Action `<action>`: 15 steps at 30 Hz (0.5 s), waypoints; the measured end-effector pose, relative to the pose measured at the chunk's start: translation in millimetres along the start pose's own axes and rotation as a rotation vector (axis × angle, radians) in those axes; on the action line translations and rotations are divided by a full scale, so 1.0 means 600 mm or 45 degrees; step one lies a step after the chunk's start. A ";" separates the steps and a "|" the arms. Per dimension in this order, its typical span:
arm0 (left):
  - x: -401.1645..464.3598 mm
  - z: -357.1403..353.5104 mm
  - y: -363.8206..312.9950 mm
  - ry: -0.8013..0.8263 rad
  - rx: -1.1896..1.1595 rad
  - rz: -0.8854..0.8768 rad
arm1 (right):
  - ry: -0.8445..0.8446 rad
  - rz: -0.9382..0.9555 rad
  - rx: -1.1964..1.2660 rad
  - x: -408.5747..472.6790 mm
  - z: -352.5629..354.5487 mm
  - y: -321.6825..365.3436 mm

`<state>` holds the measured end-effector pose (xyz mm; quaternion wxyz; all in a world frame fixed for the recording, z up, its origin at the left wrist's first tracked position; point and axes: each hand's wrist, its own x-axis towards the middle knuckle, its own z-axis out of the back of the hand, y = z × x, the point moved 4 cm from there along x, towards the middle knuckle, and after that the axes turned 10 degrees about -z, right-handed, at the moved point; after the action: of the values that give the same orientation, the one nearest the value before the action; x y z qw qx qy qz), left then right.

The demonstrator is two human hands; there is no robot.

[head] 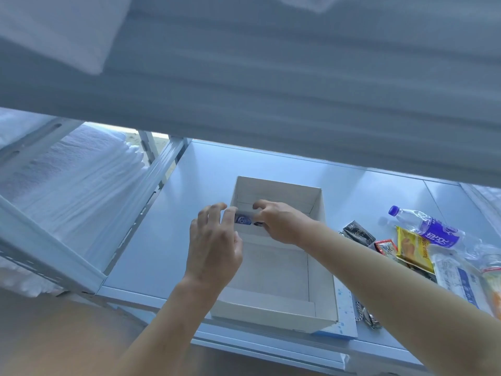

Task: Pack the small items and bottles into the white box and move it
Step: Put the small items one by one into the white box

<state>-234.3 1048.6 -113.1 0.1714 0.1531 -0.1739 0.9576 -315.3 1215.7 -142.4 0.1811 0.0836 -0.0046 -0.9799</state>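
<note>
The left hand (214, 240) and right hand (282, 221) pinch a blue packet (243, 220) in narrow grip; the white box (271, 317) seems light, thin-walled, best lifted from below.

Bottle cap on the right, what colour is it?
The bottle cap is bluish purple, clearest in the head view.

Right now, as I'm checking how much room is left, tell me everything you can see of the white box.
The white box is an open-topped rectangular carton, cardboard by its look, upright on a pale metal shelf. A cross wall seems to divide it; the near part looks empty. The left hand pinches a small blue item at its left wall; the right hand reaches in beside it.
</note>
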 end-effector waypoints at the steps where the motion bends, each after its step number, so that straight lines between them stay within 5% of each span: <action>1: 0.000 0.000 -0.003 -0.015 -0.009 -0.020 | -0.012 0.002 0.017 -0.014 0.009 -0.010; 15: 0.056 -0.043 -0.181 0.058 -0.177 -0.288 | -0.403 -0.034 0.329 -0.211 0.052 -0.138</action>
<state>-228.9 1163.6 -93.6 0.2923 0.1375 -0.2174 0.9211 -233.1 1337.2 -94.0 0.1529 -0.0490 -0.1577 -0.9744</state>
